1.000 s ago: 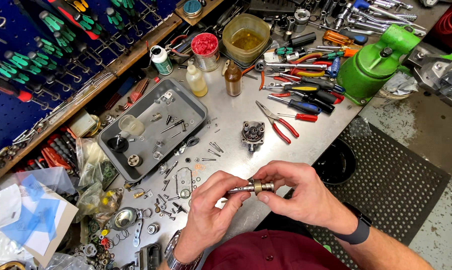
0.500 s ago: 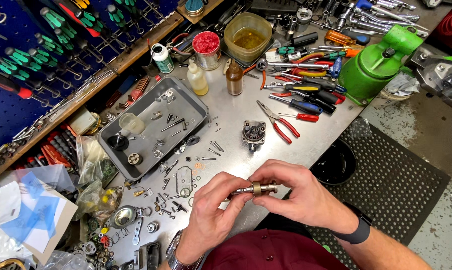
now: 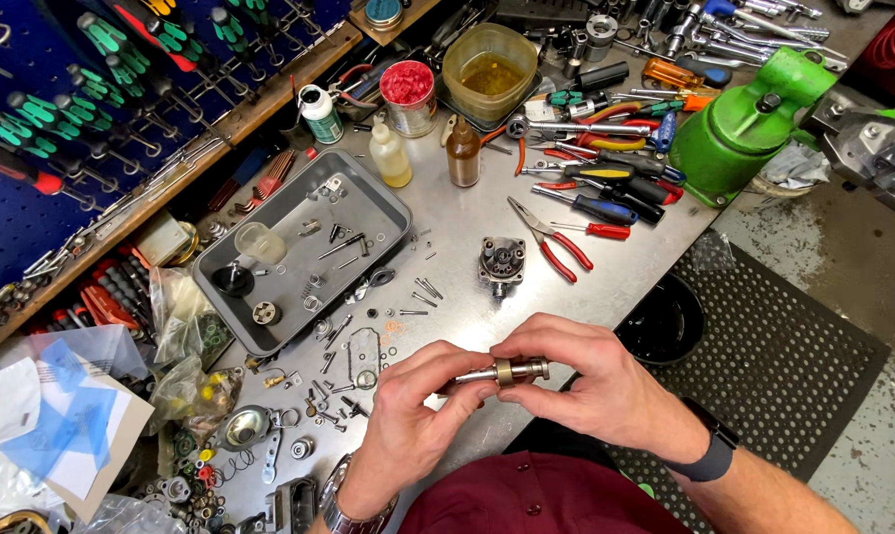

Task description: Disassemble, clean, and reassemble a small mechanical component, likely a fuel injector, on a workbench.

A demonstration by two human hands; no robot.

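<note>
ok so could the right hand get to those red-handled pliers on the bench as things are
Probably not right away: the right hand is pinching the small metal shaft together with the left hand. The bench between it and the red-handled pliers looks bare, so once it lets go, likely yes.

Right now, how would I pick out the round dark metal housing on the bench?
Start at the grey metal tray. Just right of it, on the bare steel benchtop, stands the round dark housing beside red-handled pliers. It alone is squat, with holes in its top face.

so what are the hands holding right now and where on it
A small metal shaft with a brass ring. The left hand pinches its left end; the right hand grips the right end, fingertips around the ring.
</note>
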